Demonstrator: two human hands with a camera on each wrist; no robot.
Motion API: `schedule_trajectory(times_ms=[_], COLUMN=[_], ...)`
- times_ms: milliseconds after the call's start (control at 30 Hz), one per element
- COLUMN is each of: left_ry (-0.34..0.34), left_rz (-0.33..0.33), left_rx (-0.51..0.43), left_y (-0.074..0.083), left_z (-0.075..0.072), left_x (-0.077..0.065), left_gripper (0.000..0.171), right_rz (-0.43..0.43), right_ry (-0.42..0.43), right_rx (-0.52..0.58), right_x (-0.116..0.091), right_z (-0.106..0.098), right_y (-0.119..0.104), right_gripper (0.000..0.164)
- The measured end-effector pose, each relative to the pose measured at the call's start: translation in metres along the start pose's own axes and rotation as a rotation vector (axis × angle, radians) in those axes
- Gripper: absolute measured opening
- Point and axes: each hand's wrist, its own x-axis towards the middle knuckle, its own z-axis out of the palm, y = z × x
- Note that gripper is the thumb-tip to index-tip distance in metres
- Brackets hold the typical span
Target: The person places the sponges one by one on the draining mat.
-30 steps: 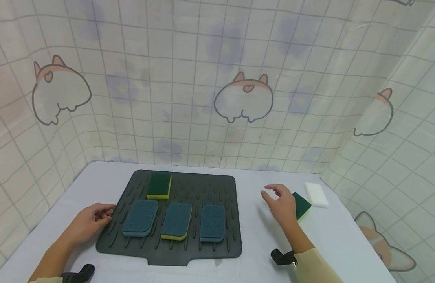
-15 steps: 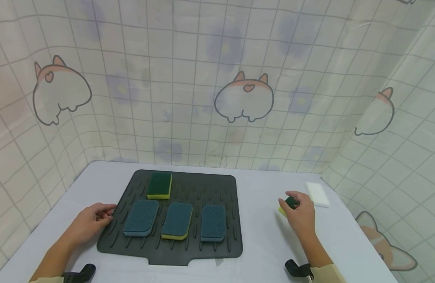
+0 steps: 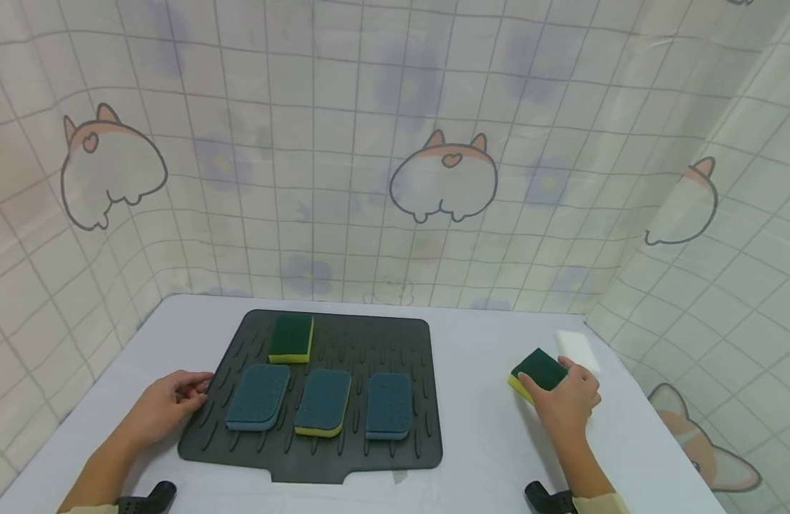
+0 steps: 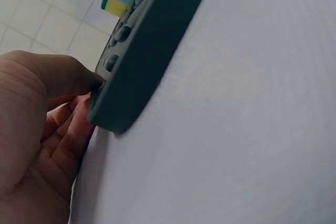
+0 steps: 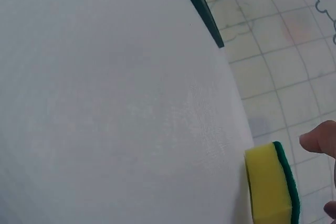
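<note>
My left hand (image 3: 163, 403) pinches the left edge of a dark grey ridged draining mat (image 3: 369, 343); in the left wrist view the thumb lies over its rim. Three blue-topped sponges form a front row on the mat: left (image 3: 258, 397), middle (image 3: 322, 400) and right (image 3: 389, 403). Behind the left two lies a green-and-yellow sponge (image 3: 291, 335). My right hand (image 3: 566, 410) hovers with spread thumb and fingers over another green-and-yellow sponge (image 3: 539, 368) on the table. In the right wrist view, the thumb (image 5: 320, 139) stands clear of that sponge's green face.
A white sponge-like block (image 3: 576, 350) lies behind the right hand, partly covered by it. The white-covered table (image 3: 474, 414) ends at the back and sides against a patterned curtain (image 3: 343, 164).
My right hand has moved right and toward me, first covering the loose green-and-yellow sponge and then revealing most of its top. My left hand keeps its place at the mat's edge.
</note>
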Motion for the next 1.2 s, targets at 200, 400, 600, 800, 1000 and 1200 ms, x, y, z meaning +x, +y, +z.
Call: schedule_trajectory(times_ms=[200, 400, 600, 800, 1000, 1200], left_ry=[0.008, 0.015, 0.014, 0.011, 0.007, 0.001], left_rz=[0.012, 0.020, 0.021, 0.017, 0.010, -0.003], left_rx=[0.016, 0.017, 0.017, 0.015, 0.011, 0.007], left_y=[-0.003, -0.004, -0.005, -0.007, -0.006, -0.005], left_z=[0.002, 0.002, 0.003, 0.004, 0.003, 0.004], left_x=[0.001, 0.002, 0.001, 0.002, 0.002, 0.003], left_gripper=[0.041, 0.041, 0.041, 0.041, 0.041, 0.041], right_rz=[0.039, 0.012, 0.067, 0.080, 0.083, 0.082], right_ry=[-0.089, -0.091, -0.124, -0.155, -0.156, -0.175], right_rx=[-0.078, -0.106, -0.126, -0.159, -0.173, -0.189], right_x=[-0.001, 0.002, 0.008, 0.014, 0.015, 0.016], right_z=[-0.001, 0.002, 0.006, 0.008, 0.009, 0.009], right_y=[0.004, 0.007, 0.013, 0.014, 0.014, 0.012], right_gripper=[0.114, 0.115, 0.125, 0.132, 0.128, 0.130])
